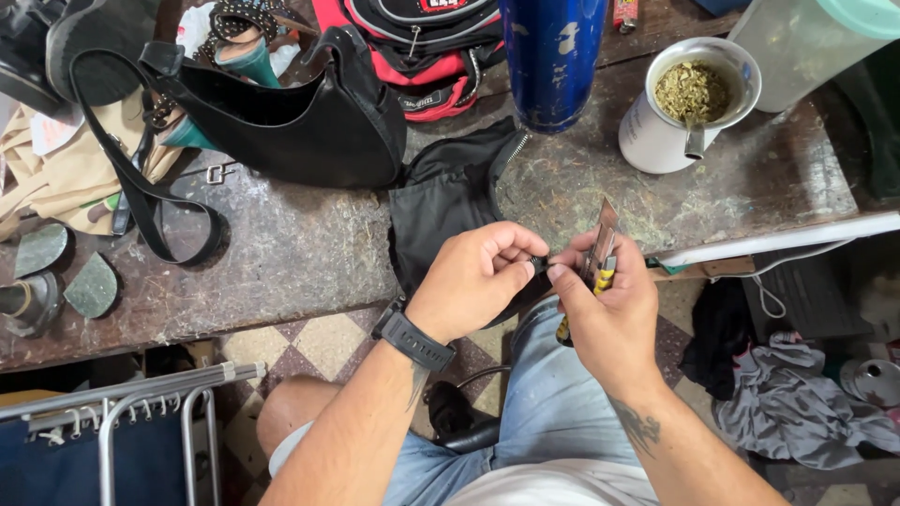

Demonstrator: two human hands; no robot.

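My left hand (478,276) and my right hand (609,314) meet in front of me at the edge of a worn workbench (281,262). Between thumb and fingers of the left hand I pinch a small black part of a black fabric bag (445,201) that hangs over the bench edge. My right hand grips a utility knife (600,248) with a yellow and black handle, its blade pointing up, and its thumb touches the same black part. A black watch sits on my left wrist.
A black leather handbag (319,122) with a long strap lies at the back left. A red and black backpack (431,47), a blue cylinder (553,56) and a white cup of green herb (680,103) stand behind. Grey cloth (797,403) lies on the floor at right.
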